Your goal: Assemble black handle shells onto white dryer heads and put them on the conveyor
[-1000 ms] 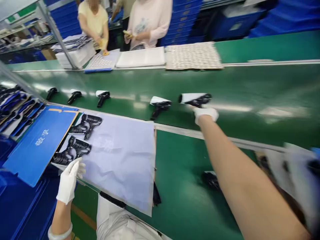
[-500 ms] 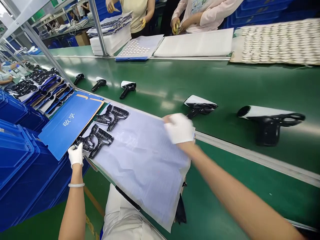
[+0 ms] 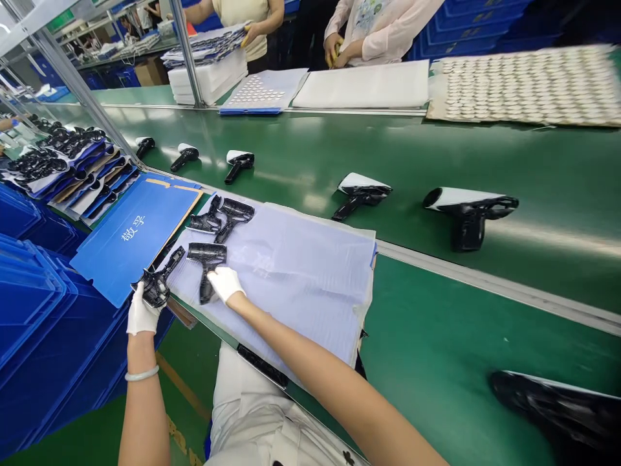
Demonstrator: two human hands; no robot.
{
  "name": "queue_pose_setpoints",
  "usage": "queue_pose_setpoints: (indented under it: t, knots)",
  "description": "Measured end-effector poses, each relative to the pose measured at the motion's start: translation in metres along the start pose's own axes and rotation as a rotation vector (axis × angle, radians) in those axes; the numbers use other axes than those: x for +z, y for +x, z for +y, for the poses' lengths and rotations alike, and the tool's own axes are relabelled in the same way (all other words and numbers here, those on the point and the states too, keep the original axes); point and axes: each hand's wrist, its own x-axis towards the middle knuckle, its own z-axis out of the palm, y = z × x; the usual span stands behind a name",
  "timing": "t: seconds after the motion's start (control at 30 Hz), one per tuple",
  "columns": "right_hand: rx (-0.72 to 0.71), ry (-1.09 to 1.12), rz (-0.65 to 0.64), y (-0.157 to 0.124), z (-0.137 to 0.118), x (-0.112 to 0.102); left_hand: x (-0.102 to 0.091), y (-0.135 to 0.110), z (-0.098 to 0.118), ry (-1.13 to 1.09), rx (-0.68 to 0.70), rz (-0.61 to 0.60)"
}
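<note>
Head view: dryer housing, grip down.

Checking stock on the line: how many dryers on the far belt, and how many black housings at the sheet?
White-and-black hair dryers on the far green belt: 5
Black plastic housings on the pale sheet: 3
Black plastic housing in the left hand: 1
Total: 9

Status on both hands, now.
Left hand gripping black plastic housing; right hand at second housing; that housing lying on pale sheet.
</note>
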Motion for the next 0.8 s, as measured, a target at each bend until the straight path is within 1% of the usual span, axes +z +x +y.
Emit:
queue_pose_setpoints:
  t: [0.1,0.13,0.2,0.23,0.27,0.3,0.37,0.43,0.5,0.6,0.8]
  knots:
    - [-0.044,0.19,0.062,-0.029,0.014,-0.017,-0.003,-0.018,0.005,-0.107,-0.034,-0.099]
    - [-0.087,0.274,0.077,-0.042,0.019,-0.024,-0.002,-0.024,0.004,-0.131,-0.047,-0.129]
    - [-0.239,0.425,0.126,-0.067,0.031,-0.037,0.003,-0.037,-0.002,-0.159,-0.072,-0.193]
    - [-0.345,0.442,0.177,-0.079,0.037,-0.043,0.007,-0.045,-0.006,-0.163,-0.087,-0.23]
    - [-0.464,0.394,0.243,-0.091,0.045,-0.048,0.012,-0.053,-0.011,-0.158,-0.101,-0.271]
    - [-0.584,0.273,0.319,-0.101,0.052,-0.052,0.017,-0.062,-0.017,-0.145,-0.114,-0.32]
    - [-0.795,-0.097,0.48,-0.118,0.066,-0.056,0.028,-0.083,-0.027,-0.098,-0.137,-0.426]
    - [-0.94,-0.397,0.597,-0.13,0.078,-0.055,0.037,-0.103,-0.034,-0.035,-0.141,-0.54]
    - [-0.994,-0.549,0.656,-0.138,0.086,-0.053,0.044,-0.121,-0.037,0.024,-0.116,-0.642]
    - [-1.002,-0.613,0.67,-0.145,0.091,-0.051,0.051,-0.136,-0.038,0.089,-0.051,-0.756]
    - [-1.012,-0.714,0.711,-0.159,0.086,-0.058,0.053,-0.142,-0.044,0.181,0.067,-0.873]
